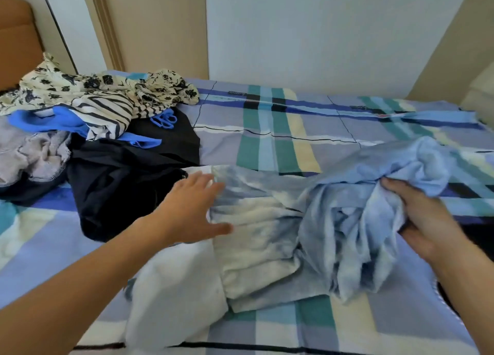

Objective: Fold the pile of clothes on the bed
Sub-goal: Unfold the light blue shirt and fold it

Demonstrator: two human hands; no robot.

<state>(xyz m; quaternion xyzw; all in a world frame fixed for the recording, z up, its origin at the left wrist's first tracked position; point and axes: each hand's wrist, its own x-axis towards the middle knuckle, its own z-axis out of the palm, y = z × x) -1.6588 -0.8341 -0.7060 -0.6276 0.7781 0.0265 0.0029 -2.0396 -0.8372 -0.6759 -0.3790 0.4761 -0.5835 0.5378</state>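
A light blue and white tie-dye garment [267, 221] lies crumpled across the middle of the bed. My right hand [425, 221] grips a bunched blue part of it at the right. My left hand [195, 207] hovers flat with fingers spread over the garment's left edge, holding nothing. The pile of clothes [88, 130] sits at the left: a floral cream piece [66, 85], a striped top [112, 111], a bright blue item [48, 121], a grey piece [32, 154] and a black garment [128, 183].
The bed carries a plaid sheet [294, 130] in blue, green and cream. A white wall [320, 34] runs along the far side. A brown upholstered piece [16, 34] stands at the far left. A dark object [478, 237] lies at the right edge.
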